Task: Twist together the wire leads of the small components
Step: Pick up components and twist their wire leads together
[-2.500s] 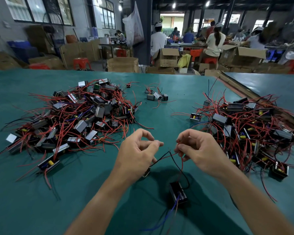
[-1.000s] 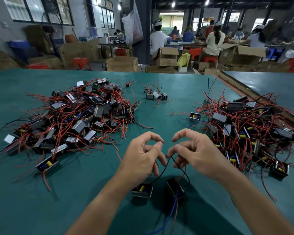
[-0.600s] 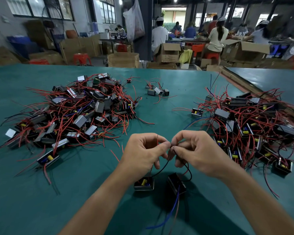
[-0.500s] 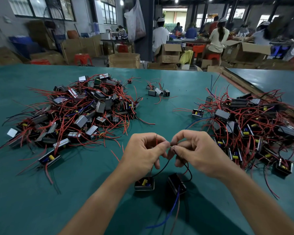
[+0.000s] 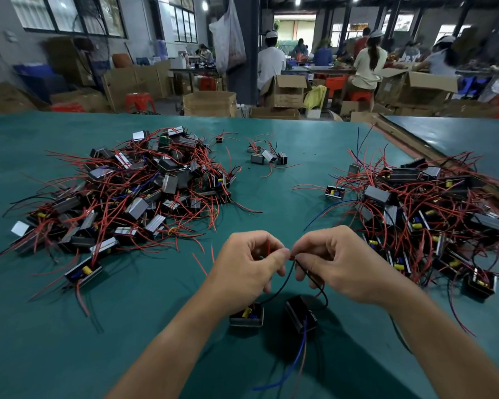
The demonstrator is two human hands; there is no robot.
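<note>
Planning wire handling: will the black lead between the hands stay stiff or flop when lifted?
Probably floppy: the black lead sags in a curve from the pinch down to the component. It looks thin, so it is likely light and may slip from a loose grip.

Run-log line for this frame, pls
phase: twisting | left hand: pinches leads | right hand: pinches leads | open-top component, black component: on table, near hands | idle: left pile, right pile

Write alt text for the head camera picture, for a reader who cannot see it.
A person's left hand and right hand pinch thin wire leads together above small black components lying on a green table. A left heap and a right heap of similar red-wired parts flank them, with workers and cardboard boxes behind.
</note>
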